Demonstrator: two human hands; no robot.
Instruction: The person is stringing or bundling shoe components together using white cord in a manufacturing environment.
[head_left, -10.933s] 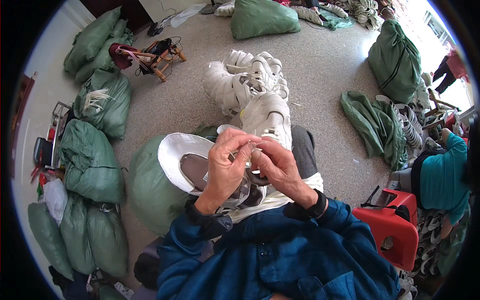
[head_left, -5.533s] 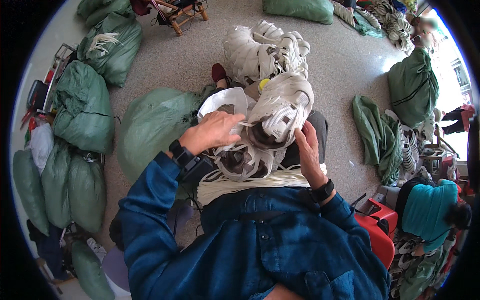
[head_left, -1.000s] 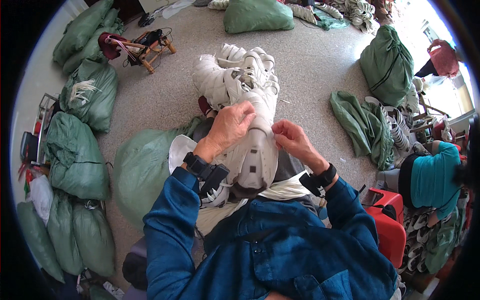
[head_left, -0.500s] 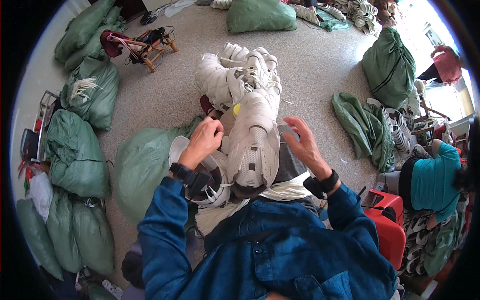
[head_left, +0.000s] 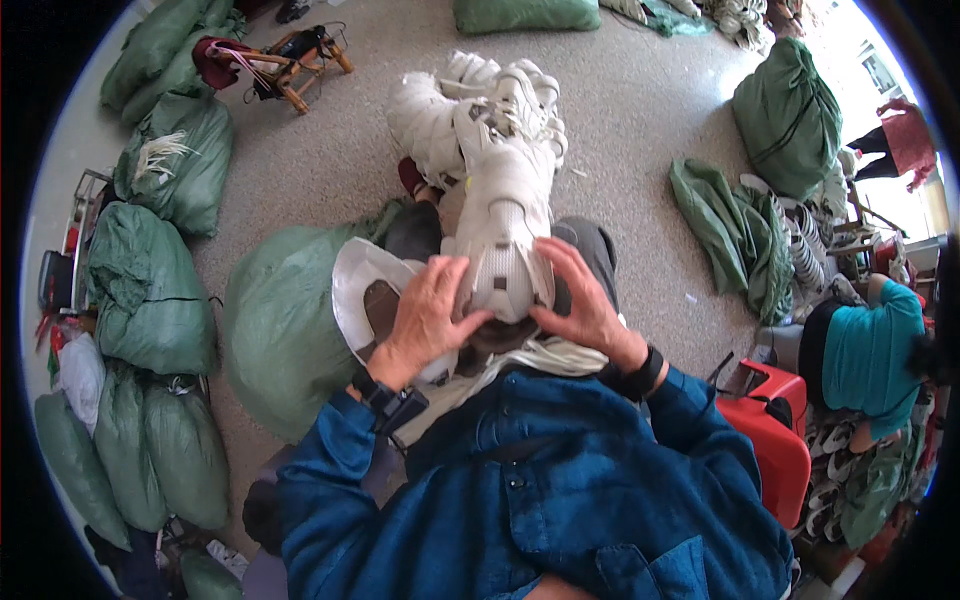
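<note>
A white shoe upper [head_left: 508, 225] lies at the near end of a long nested row of uppers that stretches away from my lap. My left hand [head_left: 428, 315] grips the left side of its near end, thumb pressed inward. On the opposite side my right hand [head_left: 585, 305] grips it too, fingers bent along the edge. The two thumbs point toward each other near the dark opening. Another white upper [head_left: 350, 285] rests beside my left hand, partly hidden by it. A bundle of white laces [head_left: 560, 358] lies across my lap, below my right hand.
A stuffed green sack [head_left: 285, 325] sits close on my left, with several more along the left wall. A red plastic stool [head_left: 770, 440] stands at my right. Beyond it a person in a teal shirt [head_left: 865, 340] bends near piled uppers. A wooden stool [head_left: 290, 65] stands far left.
Both hands have come down and inward from beside the row of uppers onto the near upper's sides. The view has shifted slightly, so the surroundings sit higher in the picture.
</note>
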